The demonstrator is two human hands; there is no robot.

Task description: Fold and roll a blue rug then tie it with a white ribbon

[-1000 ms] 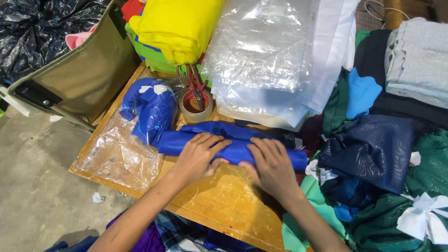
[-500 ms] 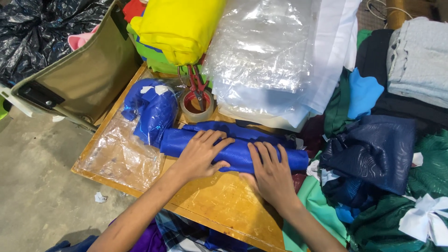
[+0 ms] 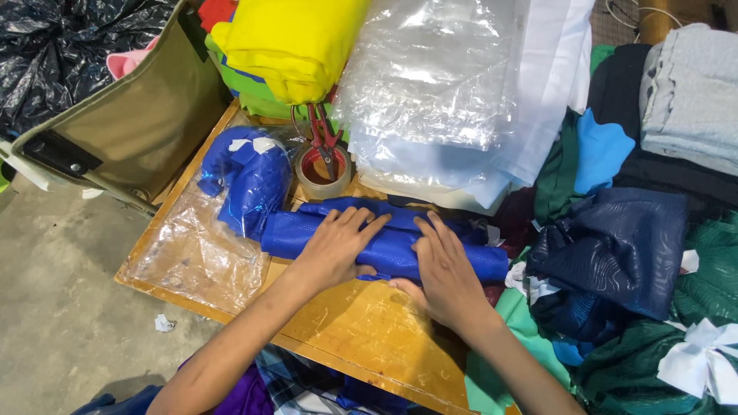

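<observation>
A rolled bundle of royal blue cloth (image 3: pixel 388 240) lies across the wooden table (image 3: pixel 361 330). My left hand (image 3: pixel 338 246) rests flat on its left half, fingers spread over the top. My right hand (image 3: pixel 444 270) presses on its right half, fingers pointing away from me and thumb tucked under the near edge. Both hands press the roll down against the table. To the left, another blue cloth bundle (image 3: pixel 250 180) sits inside a clear plastic bag (image 3: pixel 196 250).
A tape roll (image 3: pixel 323 173) with red-handled scissors (image 3: pixel 321 132) stands behind the roll. Clear plastic sheets (image 3: pixel 430 77) and yellow folded cloth (image 3: pixel 296 42) are stacked at the back. Dark blue, green and grey fabrics (image 3: pixel 615 246) pile up on the right. An olive bag (image 3: pixel 138 115) stands at left.
Both hands have slid a little farther away from me over the blue roll, rolling it tighter. The roll stays in the same spot on the table.
</observation>
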